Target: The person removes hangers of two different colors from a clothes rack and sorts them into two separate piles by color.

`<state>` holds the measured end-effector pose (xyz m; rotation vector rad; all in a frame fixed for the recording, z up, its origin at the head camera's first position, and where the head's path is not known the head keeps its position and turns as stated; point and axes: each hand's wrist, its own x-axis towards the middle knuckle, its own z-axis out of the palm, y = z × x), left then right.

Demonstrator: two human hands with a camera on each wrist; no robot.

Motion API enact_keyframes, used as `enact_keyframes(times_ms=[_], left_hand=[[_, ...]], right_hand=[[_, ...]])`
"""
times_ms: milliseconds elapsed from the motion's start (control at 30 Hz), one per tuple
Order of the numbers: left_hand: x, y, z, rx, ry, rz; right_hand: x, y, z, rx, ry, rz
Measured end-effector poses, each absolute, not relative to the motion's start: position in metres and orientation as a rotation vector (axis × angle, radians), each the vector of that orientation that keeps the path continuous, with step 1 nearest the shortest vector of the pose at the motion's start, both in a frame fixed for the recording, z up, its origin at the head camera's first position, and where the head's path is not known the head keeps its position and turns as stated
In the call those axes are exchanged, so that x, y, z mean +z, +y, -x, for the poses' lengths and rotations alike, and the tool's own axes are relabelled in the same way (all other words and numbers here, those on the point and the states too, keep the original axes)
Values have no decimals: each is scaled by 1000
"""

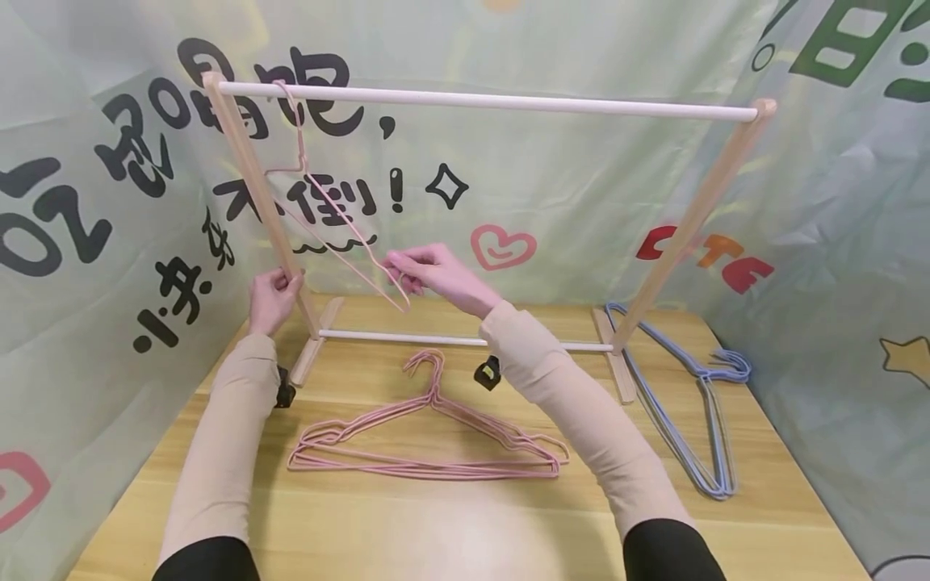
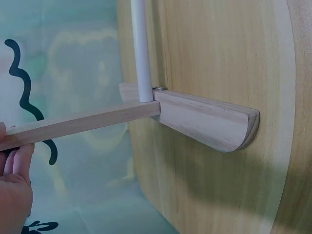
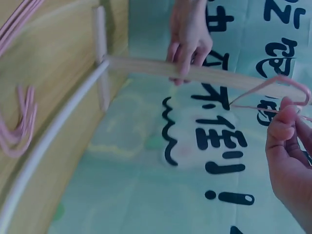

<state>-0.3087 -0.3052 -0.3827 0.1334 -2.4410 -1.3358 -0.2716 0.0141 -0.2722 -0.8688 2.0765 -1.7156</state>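
A pink wire clothes hanger (image 1: 341, 211) has its hook over the white top rail (image 1: 479, 100) of a wooden rack, near the rail's left end. My right hand (image 1: 443, 274) pinches the hanger's lower right corner between thumb and fingers, and the hanger is turned at a slant. In the right wrist view, the thumb of the right hand (image 3: 285, 156) presses on the bent wire (image 3: 253, 89). My left hand (image 1: 272, 303) grips the rack's left post (image 1: 250, 173) low down. Fingers and thumb lie on both sides of that post (image 2: 83, 122) in the left wrist view.
Several pink hangers (image 1: 436, 401) lie stacked on the wooden table (image 1: 436, 532) in front of the rack. Blue hangers (image 1: 664, 411) lie by the right foot (image 1: 617, 367). Two small black objects sit on the table, one (image 1: 488, 373) behind the pink stack. Printed curtains surround the table.
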Motion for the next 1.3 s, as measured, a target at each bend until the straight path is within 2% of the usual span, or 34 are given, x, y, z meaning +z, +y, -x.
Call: enact_keyframes(times_ms=[433,1300], left_hand=[[-380,-305,310,-1289,-2427,-141],[-382,-301,306,-1278,-2422,-148]], right_hand=[[-273,-5,276,-1822,1716,736],[-287,2,273,-1876,1804,647]])
